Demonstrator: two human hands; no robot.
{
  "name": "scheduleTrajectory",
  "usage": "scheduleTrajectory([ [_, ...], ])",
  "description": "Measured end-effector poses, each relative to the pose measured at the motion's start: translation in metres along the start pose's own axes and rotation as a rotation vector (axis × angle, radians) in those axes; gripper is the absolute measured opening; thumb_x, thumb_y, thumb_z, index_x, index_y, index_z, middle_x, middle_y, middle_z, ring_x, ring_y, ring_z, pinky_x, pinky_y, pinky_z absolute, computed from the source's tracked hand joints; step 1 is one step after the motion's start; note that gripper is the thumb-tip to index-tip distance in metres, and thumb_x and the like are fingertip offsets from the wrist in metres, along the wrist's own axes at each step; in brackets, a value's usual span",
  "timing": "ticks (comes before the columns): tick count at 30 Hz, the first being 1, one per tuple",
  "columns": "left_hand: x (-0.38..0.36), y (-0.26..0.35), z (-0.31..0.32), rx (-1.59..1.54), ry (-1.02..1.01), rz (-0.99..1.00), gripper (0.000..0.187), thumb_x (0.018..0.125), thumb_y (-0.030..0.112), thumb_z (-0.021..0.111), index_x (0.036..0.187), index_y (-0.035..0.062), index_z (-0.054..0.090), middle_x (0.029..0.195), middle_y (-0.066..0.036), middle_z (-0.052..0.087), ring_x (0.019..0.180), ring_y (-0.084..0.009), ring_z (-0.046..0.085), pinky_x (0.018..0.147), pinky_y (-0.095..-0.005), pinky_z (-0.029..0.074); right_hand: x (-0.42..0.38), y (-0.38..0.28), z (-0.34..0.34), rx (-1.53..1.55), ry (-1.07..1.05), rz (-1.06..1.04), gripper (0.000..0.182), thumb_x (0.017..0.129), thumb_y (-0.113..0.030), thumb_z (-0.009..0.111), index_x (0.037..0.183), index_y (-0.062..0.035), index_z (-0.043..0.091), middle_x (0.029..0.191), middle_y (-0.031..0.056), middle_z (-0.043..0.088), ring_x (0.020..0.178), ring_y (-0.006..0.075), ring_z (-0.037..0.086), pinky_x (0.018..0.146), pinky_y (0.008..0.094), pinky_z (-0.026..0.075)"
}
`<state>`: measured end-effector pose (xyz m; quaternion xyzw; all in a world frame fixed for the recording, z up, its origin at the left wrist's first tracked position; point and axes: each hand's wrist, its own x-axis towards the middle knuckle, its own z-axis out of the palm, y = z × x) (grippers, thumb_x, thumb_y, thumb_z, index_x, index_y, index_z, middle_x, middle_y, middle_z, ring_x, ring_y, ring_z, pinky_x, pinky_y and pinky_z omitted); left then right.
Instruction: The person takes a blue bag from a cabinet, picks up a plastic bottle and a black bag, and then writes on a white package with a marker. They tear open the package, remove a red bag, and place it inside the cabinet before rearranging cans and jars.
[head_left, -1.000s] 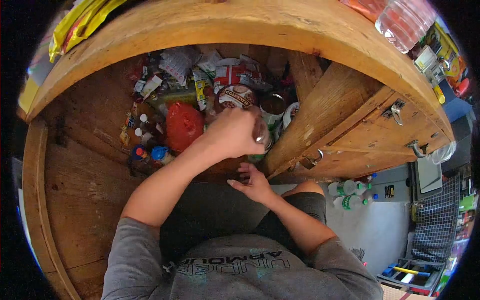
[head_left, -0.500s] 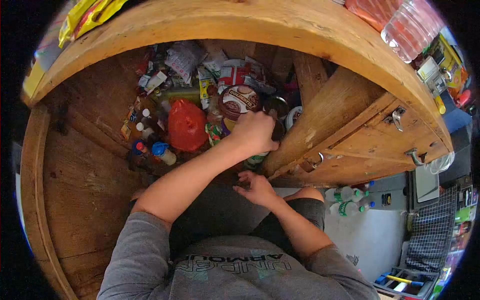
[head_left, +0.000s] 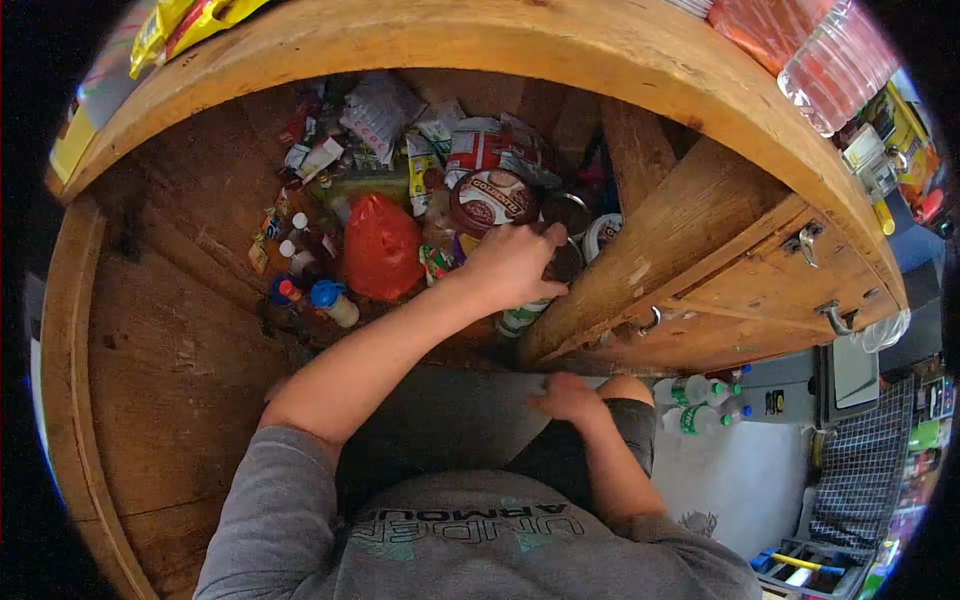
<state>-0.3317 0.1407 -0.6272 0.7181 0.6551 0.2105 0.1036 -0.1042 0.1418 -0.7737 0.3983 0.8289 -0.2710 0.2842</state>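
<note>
- jar (head_left: 560, 262) stands in the open wooden cupboard (head_left: 180, 330), near its front right corner, just beside the slanted wooden divider (head_left: 640, 260); mostly covered from above
- left hand (head_left: 512, 265) sits on top of the jar; fingers curled down over its rim, gripping it; arm stretched in from lower left
- right hand (head_left: 566, 397) low, well apart from the jar, resting on the person's dark shorts (head_left: 450, 420) by the knee; fingers curled under, holding nothing that I can see; open or closed: cannot tell
- green-labelled can (head_left: 522, 318) just below the left hand, partly hidden by it
- round brown chocolate tub (head_left: 495, 200) just behind the hand; red-and-white packet (head_left: 490, 145) behind that
- open tin (head_left: 570, 212) and white-lidded container (head_left: 603, 233) just right of the tub, against the divider
- red plastic bag (head_left: 380, 248) left of the hand; blue-capped bottle (head_left: 332, 302) and small white-capped bottles (head_left: 295, 235) further left
- drawer fronts with metal handles (head_left: 830, 315) to the right; water bottles (head_left: 700, 400) on the floor beneath
- clear bottle (head_left: 835, 65) on the surface (head_left: 480, 40) above
</note>
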Motion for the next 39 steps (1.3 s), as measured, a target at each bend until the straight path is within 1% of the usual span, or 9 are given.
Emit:
scheduleTrajectory([
  [1,-0.001,-0.002,-0.002,-0.024,-0.01,0.015,0.055,0.076,0.034,0.079,0.115,0.0022,0.058,0.082,-0.02,0.07,0.083,-0.0434,0.068,0.077,-0.0504,0.056,-0.003,0.01,-0.001,0.001,-0.004,0.002,0.064,0.084,-0.05,0.07,0.123,0.0008,0.061,0.112,0.0235,0.068,0.109,0.0407,0.063,0.095,0.0461,0.05],
  [6,-0.012,-0.013,0.011,-0.107,0.039,0.084,0.048,0.077,0.027,0.078,0.113,0.0019,0.059,0.106,-0.02,0.068,0.093,-0.0425,0.068,0.082,-0.0497,0.055,-0.028,-0.013,-0.026,0.81,1.127,-0.247,0.053,0.074,-0.024,0.088,0.105,0.0059,0.057,0.101,0.019,0.069,0.103,0.0298,0.066,0.09,0.037,0.052],
  [9,-0.02,-0.01,0.019,-0.09,0.158,0.123,0.049,0.077,0.025,0.077,0.115,0.0018,0.059,0.128,-0.022,0.059,0.102,-0.0425,0.065,0.086,-0.0495,0.054,-0.012,0.0,-0.016,0.695,1.303,-0.268,0.049,0.07,-0.011,0.091,0.1,0.0035,0.055,0.098,0.0125,0.067,0.098,0.0213,0.065,0.086,0.0341,0.053],
  [16,-0.029,-0.013,0.017,-0.071,0.147,0.097,0.05,0.08,0.027,0.075,0.121,0.0051,0.058,0.136,-0.022,0.053,0.107,-0.0433,0.063,0.09,-0.0497,0.053,-0.022,0.006,-0.002,0.863,0.924,-0.007,0.038,0.074,-0.004,0.086,0.097,-0.0008,0.056,0.098,0.0077,0.067,0.095,0.0168,0.064,0.086,0.0298,0.053],
  [19,-0.034,-0.023,0.018,-0.089,0.136,0.111,0.05,0.082,0.028,0.074,0.123,0.0068,0.056,0.135,-0.02,0.055,0.107,-0.0433,0.063,0.089,-0.0503,0.053,-0.032,-0.017,0.017,1.43,1.357,-0.213,0.03,0.077,-0.009,0.085,0.095,-0.0044,0.062,0.088,0.0025,0.065,0.081,0.0092,0.06,0.07,0.0244,0.049],
  [26,-0.032,-0.027,0.025,-0.089,0.176,0.129,0.046,0.082,0.024,0.074,0.122,0.0092,0.057,0.126,-0.015,0.062,0.108,-0.0404,0.063,0.089,-0.0486,0.053,-0.054,0.008,0.037,0.95,1.049,-0.016,0.033,0.077,-0.005,0.084,0.099,-0.0003,0.06,0.093,0.0026,0.066,0.082,0.011,0.063,0.072,0.0256,0.052],
  [27,-0.034,-0.026,0.026,-0.089,0.169,0.14,0.046,0.082,0.024,0.074,0.122,0.0092,0.057,0.126,-0.015,0.062,0.108,-0.0404,0.063,0.089,-0.0486,0.053,-0.053,-0.001,0.041,1.299,1.194,-0.272,0.036,0.075,-0.001,0.084,0.101,0.0015,0.06,0.095,0.0041,0.066,0.087,0.0123,0.064,0.076,0.0264,0.054],
  [34,-0.04,-0.028,0.033,-0.126,0.185,0.151,0.044,0.081,0.017,0.075,0.12,0.0096,0.058,0.116,-0.014,0.066,0.105,-0.0392,0.064,0.086,-0.0463,0.054,-0.064,-0.011,0.043,1.416,1.241,-0.346,0.036,0.074,0.003,0.083,0.099,-0.0019,0.057,0.091,0.0034,0.065,0.08,0.0109,0.063,0.066,0.0216,0.049],
  [39,-0.032,-0.034,0.038,-0.09,0.253,0.204,0.046,0.08,0.02,0.077,0.12,0.0105,0.058,0.115,-0.018,0.066,0.104,-0.0381,0.066,0.087,-0.0455,0.054,-0.032,0.021,0.048,0.812,1.058,-0.086,0.057,0.071,0.003,0.085,0.118,-0.0003,0.052,0.11,0.0061,0.063,0.095,0.014,0.063,0.078,0.021,0.054],
])
